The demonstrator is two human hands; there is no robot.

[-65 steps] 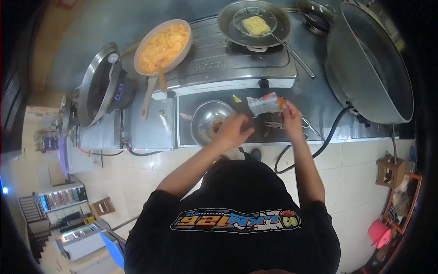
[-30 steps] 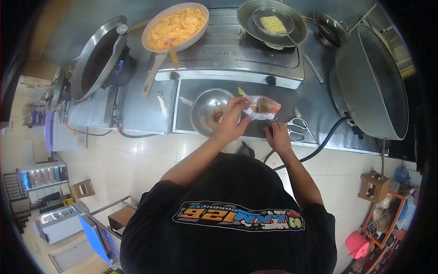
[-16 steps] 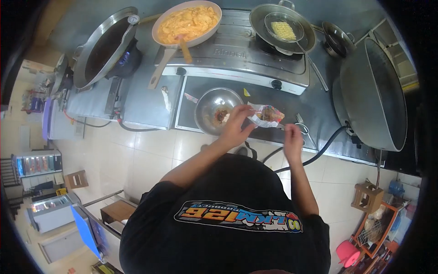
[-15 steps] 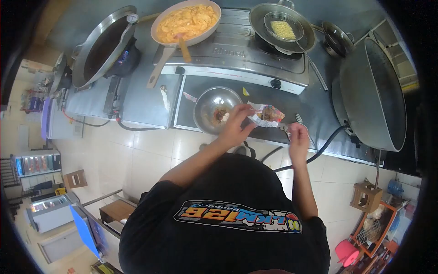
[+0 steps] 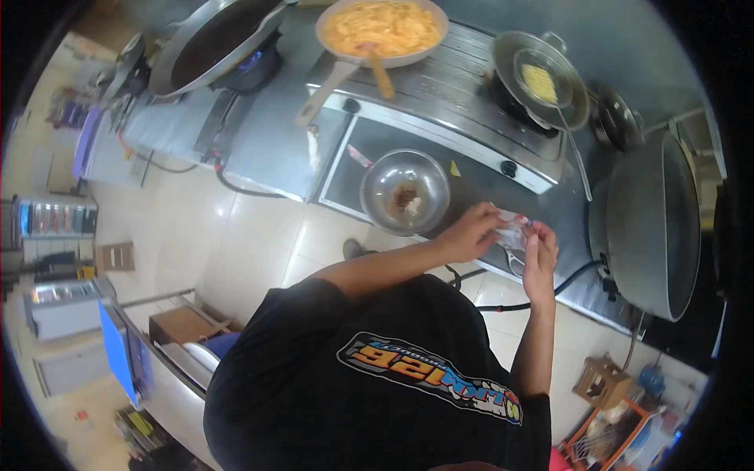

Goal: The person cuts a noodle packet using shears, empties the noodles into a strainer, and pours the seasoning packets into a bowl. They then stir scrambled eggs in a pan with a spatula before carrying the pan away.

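Steel bowl point(image 5: 404, 192) sitting on worktop point(image 5: 267, 149), brown seasoning inside. Left hand point(image 5: 470, 233) pinching small packet point(image 5: 514, 233) just right of bowl (over worktop edge). Right hand point(image 5: 540, 253) gripping packet's other end, both hands closing together.

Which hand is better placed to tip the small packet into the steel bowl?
Left, probably. The left hand pinches the packet on the side nearer the steel bowl. The right hand grips the packet's far end, farther from the bowl, beside the scissors.
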